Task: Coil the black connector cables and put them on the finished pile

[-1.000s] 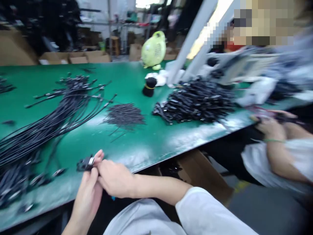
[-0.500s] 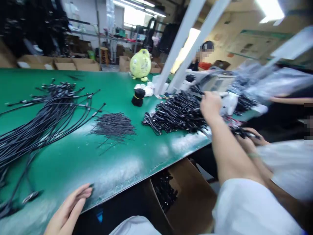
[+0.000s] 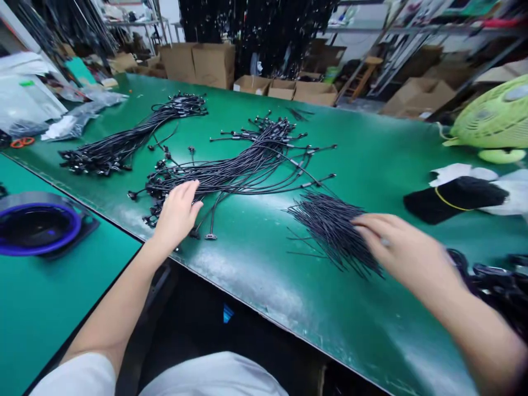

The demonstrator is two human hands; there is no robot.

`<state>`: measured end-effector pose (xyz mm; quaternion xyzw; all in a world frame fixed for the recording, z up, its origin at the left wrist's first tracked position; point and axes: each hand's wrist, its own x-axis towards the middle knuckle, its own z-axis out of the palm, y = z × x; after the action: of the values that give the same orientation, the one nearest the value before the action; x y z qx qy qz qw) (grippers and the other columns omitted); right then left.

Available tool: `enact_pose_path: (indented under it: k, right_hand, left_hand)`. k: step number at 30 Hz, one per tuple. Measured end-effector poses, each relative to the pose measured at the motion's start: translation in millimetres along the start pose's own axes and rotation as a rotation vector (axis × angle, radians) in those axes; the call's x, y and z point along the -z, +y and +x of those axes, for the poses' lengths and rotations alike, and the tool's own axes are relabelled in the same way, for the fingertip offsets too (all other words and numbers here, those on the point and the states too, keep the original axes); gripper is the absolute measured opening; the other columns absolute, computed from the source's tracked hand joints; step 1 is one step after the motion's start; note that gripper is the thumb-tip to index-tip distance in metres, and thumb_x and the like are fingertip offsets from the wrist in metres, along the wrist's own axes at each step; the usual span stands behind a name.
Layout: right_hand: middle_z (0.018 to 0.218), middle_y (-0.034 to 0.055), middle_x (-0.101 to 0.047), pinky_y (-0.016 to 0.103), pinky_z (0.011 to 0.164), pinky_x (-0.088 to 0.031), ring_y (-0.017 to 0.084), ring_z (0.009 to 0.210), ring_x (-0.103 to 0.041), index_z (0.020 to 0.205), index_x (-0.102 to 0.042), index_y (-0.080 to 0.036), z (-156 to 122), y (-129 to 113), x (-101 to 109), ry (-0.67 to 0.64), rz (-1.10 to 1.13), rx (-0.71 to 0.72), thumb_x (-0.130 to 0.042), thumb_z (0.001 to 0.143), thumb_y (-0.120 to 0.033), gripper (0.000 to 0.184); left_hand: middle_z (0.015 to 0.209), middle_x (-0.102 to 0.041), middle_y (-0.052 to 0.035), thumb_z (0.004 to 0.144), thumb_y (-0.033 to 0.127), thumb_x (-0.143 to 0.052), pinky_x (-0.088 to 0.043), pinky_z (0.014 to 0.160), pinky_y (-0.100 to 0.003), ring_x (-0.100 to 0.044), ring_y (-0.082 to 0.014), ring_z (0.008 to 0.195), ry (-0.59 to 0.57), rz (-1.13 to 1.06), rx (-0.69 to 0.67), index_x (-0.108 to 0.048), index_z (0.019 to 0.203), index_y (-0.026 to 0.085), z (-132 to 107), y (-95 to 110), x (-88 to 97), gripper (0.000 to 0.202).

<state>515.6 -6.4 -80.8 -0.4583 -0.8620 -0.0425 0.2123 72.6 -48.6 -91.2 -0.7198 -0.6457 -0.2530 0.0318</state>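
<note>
The left hand (image 3: pixel 177 214) lies open on the long black cables (image 3: pixel 243 170), and the right hand (image 3: pixel 406 247) is open at the short black wires (image 3: pixel 334 234) on the green surface (image 3: pixel 256 291) (nothing seems held). A careless pull could tangle them.

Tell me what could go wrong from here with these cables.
The left hand rests on long black cables that cross and loop, so pulling one could snag others. A metal-ended connector lies near the green bench's edge and might get knocked off. The right hand is over a pile of thin short wires; a careless sweep could scatter them further.
</note>
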Motion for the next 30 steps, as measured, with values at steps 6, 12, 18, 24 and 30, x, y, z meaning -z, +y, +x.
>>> enact_pose_path:
  k: [6, 12, 18, 24, 30]
  right_hand:
    - [0.124, 0.0119, -0.061, 0.032, 0.084, -0.047, 0.022, 0.105, -0.06, 0.124, -0.058, -0.016, 133, -95, -97, -0.264, -0.036, 0.115, -0.047, 0.096, -0.027, 0.031]
    - [0.101, 0.0125, -0.065, 0.031, 0.076, -0.038, 0.022, 0.092, -0.059, 0.104, -0.065, -0.014, 195, -116, -127, -0.331, -0.174, 0.173, -0.04, 0.095, -0.014, 0.026]
    - [0.109, 0.0116, -0.063, 0.029, 0.071, -0.036, 0.021, 0.092, -0.057, 0.111, -0.062, -0.015, 197, -104, -122, -0.345, -0.238, 0.243, -0.043, 0.098, -0.027, 0.026]
    - [0.098, 0.012, -0.064, 0.031, 0.069, -0.034, 0.021, 0.086, -0.056, 0.106, -0.064, -0.014, 199, -99, -107, -0.286, -0.341, 0.24, -0.036, 0.097, -0.013, 0.03]
    - [0.106, 0.0085, -0.065, 0.031, 0.072, -0.039, 0.02, 0.089, -0.052, 0.112, -0.064, -0.02, 205, -109, -44, 0.079, -0.35, 0.368, -0.031, 0.097, -0.01, 0.038]
  left_hand:
    - [0.116, -0.066, -0.0153, 0.094, 0.025, -0.046, -0.044, 0.095, -0.046, -0.061, -0.0287, 0.104, -0.11, 0.277, -0.044, -0.064, 0.117, 0.014, 28, -54, -14.6, 0.031]
    - [0.105, -0.071, -0.0094, 0.097, 0.025, -0.044, -0.046, 0.09, -0.041, -0.062, -0.0242, 0.097, 0.053, 0.18, -0.121, -0.069, 0.103, 0.02, 20, -56, -8.3, 0.027]
    - [0.101, -0.071, -0.0079, 0.098, 0.027, -0.044, -0.047, 0.082, -0.036, -0.06, -0.0216, 0.089, 0.126, 0.065, -0.161, -0.069, 0.101, 0.02, 14, -35, 1.1, 0.027]
    - [0.099, -0.07, -0.0073, 0.099, 0.026, -0.043, -0.049, 0.076, -0.031, -0.062, -0.019, 0.085, -0.059, 0.08, -0.223, -0.068, 0.098, 0.018, -11, -12, 10.6, 0.026]
    - [0.135, -0.057, -0.0166, 0.097, 0.034, -0.048, -0.045, 0.1, -0.04, -0.054, -0.0277, 0.121, 0.14, 0.063, -0.072, -0.045, 0.139, 0.014, -3, -14, 9.3, 0.047]
